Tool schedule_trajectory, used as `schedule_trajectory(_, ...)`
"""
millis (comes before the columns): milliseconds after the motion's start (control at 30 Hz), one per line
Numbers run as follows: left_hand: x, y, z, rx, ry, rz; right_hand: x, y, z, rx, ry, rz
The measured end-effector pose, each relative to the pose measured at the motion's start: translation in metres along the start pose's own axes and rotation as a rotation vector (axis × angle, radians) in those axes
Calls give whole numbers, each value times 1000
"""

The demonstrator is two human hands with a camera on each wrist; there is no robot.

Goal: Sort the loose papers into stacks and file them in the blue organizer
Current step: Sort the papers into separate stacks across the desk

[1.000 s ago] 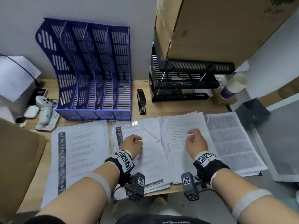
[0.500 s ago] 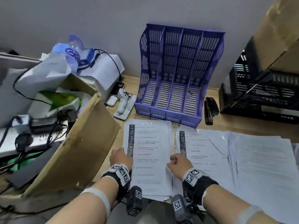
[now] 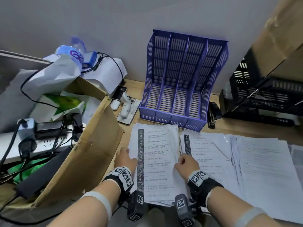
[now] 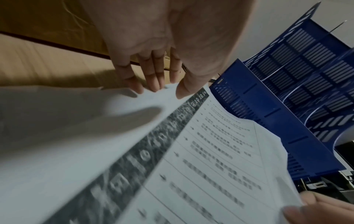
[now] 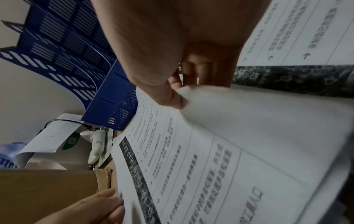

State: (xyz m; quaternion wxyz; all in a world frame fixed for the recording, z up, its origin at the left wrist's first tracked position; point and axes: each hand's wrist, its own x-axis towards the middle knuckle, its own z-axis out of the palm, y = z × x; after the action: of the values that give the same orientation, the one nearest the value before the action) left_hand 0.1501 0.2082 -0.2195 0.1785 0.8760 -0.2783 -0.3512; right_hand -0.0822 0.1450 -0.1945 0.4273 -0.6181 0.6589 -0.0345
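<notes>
A stack of printed sheets with a dark strip down its left margin (image 3: 157, 161) lies at the desk's front edge, just before the empty blue organizer (image 3: 183, 79). My left hand (image 3: 126, 157) pinches the stack's left edge, thumb on top (image 4: 164, 91). My right hand (image 3: 183, 163) grips the right edge, thumb on top and fingers curled beneath (image 5: 185, 87), and that edge curls upward. A second stack with the same strip (image 3: 213, 153) and further text stacks (image 3: 265, 169) lie to the right.
A cardboard box flap (image 3: 85, 153) leans close on the left of my left hand. A white controller on a phone (image 3: 127, 107) lies left of the organizer, a black stapler (image 3: 213, 115) right of it, then black trays (image 3: 262, 99). A power strip with cables (image 3: 41, 145) sits far left.
The head view has swung left. Both hands have left the middle stacks and moved to the leftmost stack, where they now hold its two side edges.
</notes>
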Motion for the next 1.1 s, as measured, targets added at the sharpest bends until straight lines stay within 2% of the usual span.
schedule_trajectory(167, 2, 7, 5, 29, -40, 31, -6, 1, -11, -49, 124, -11)
schedule_trajectory(367, 4, 13, 10, 11, -88, 45, -10, 7, -17, -54, 175, 23)
schedule_trajectory(600, 1, 14, 9, -10, -21, 46, -10, 11, -27, 163, 147, 64)
schedule_trajectory(667, 1, 23, 11, -100, -74, 48, -8, 18, -39, 199, 173, 68)
schedule_trajectory(800, -11, 55, 20, -191, -325, 83, -3, 38, -69, 191, 182, 126)
schedule_trajectory(867, -20, 72, 32, -158, -469, 136, -5, 50, -83, 159, 221, 153)
schedule_trajectory(1000, -35, 98, 67, -69, -588, 326, -19, 72, -110, 120, 253, 170)
schedule_trajectory(1100, -51, 116, 90, -40, -692, 337, -28, 88, -134, 55, 305, 286)
